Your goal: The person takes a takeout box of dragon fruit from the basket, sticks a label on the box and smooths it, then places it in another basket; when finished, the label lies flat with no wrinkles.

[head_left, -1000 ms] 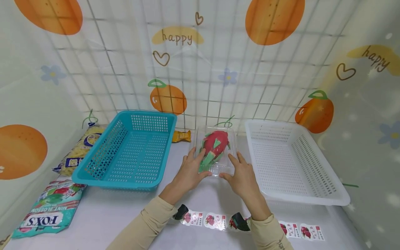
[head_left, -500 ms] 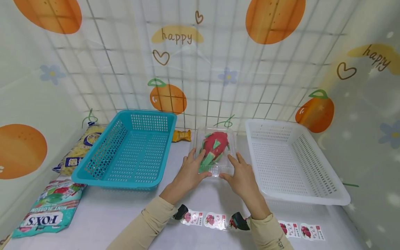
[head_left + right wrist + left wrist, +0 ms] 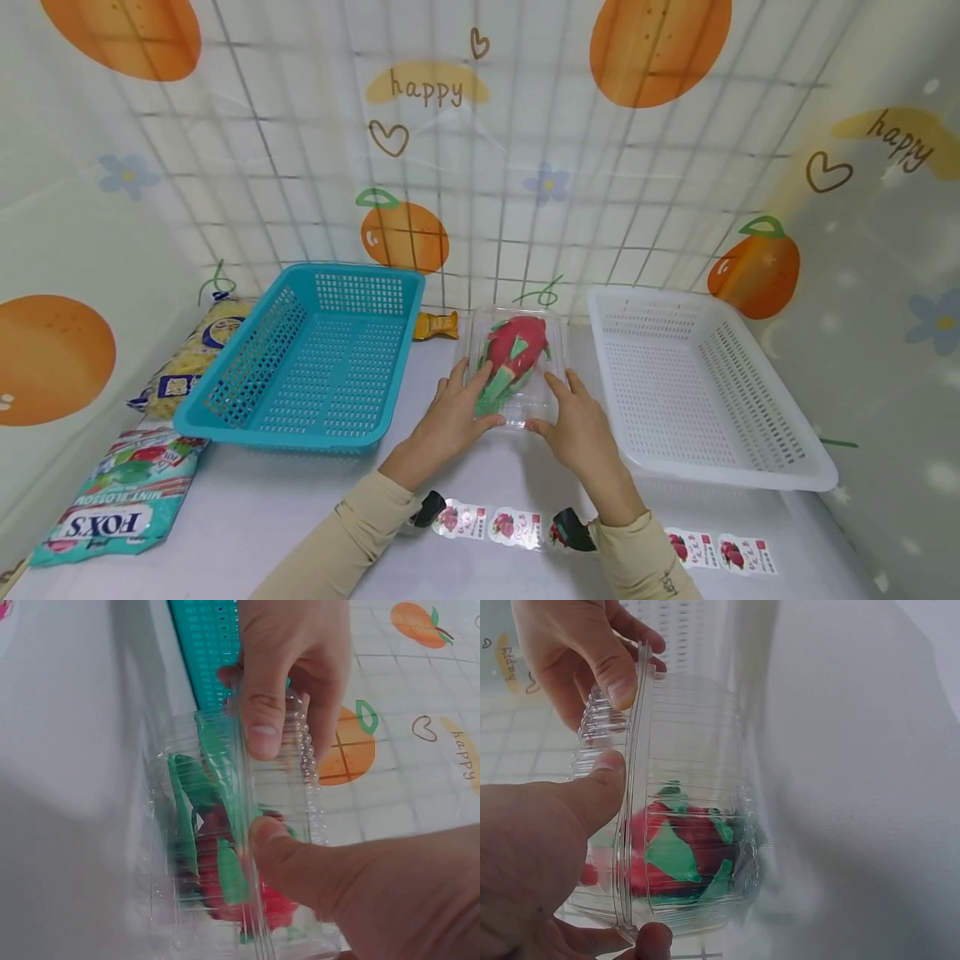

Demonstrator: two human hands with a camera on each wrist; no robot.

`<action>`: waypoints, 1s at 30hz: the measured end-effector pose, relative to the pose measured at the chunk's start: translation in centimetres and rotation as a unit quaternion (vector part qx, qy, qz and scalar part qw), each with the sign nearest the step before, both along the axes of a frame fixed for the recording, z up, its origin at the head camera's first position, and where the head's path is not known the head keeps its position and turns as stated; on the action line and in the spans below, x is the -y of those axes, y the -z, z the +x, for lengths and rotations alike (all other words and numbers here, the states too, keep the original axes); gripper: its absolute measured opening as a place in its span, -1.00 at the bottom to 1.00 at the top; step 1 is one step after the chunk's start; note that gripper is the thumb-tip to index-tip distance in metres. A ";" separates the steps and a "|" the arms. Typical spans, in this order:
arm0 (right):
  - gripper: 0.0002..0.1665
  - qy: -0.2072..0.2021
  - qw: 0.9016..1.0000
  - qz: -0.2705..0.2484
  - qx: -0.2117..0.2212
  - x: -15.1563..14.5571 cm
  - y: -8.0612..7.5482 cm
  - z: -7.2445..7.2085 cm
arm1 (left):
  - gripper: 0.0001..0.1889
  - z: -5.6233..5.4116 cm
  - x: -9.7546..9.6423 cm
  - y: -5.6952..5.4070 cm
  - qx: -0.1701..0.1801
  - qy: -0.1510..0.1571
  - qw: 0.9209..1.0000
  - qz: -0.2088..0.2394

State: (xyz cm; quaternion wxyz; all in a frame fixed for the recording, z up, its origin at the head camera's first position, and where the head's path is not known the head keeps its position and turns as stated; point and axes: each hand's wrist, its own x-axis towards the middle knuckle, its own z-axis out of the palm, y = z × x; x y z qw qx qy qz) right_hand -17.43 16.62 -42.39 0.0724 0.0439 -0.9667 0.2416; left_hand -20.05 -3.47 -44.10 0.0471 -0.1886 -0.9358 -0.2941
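Observation:
A clear plastic clamshell box (image 3: pixel 517 410) stands at the middle of the table, with a red and green dragon fruit (image 3: pixel 517 343) inside. My left hand (image 3: pixel 444 425) grips its near left corner, and my right hand (image 3: pixel 581 429) grips the near right corner. In the left wrist view, the left thumb (image 3: pixel 604 784) presses on the box's rim seam while fingertips (image 3: pixel 654 941) curl around the side. The right thumb (image 3: pixel 274 836) lies against the same seam in the right wrist view. Lid and base meet along this front seam.
A teal basket (image 3: pixel 296 437) stands left, a white basket (image 3: pixel 738 479) right. A small orange packet (image 3: pixel 437 326) lies behind. A yellow pasta bag (image 3: pixel 176 367) and a teal sweets bag (image 3: pixel 123 500) lie far left. Dragon fruit stickers (image 3: pixel 515 528) line the table's front.
The box has shifted very slightly toward the person. Both hands keep almost the same place and hold on it.

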 end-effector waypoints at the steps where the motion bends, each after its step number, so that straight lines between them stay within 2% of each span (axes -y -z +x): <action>1: -0.02 0.001 1.000 0.001 0.000 0.0 0.0 0.0 | -0.09 0.0 0.0 0.0 0.000 0.001 1.000 -0.001; 15: -0.01 0.005 1.000 0.007 0.012 0.0 -0.7 0.4 | -0.11 0.0 1.0 0.3 0.024 -0.007 0.999 -0.031; 23: -0.01 0.001 1.000 0.019 0.023 -0.1 -1.1 0.5 | -0.08 0.8 2.1 0.1 0.026 -0.018 0.999 -0.043; 30: -0.03 -0.009 0.999 0.028 0.013 -0.2 -1.3 0.5 | -0.07 1.6 2.9 -0.1 0.037 -0.025 0.998 -0.043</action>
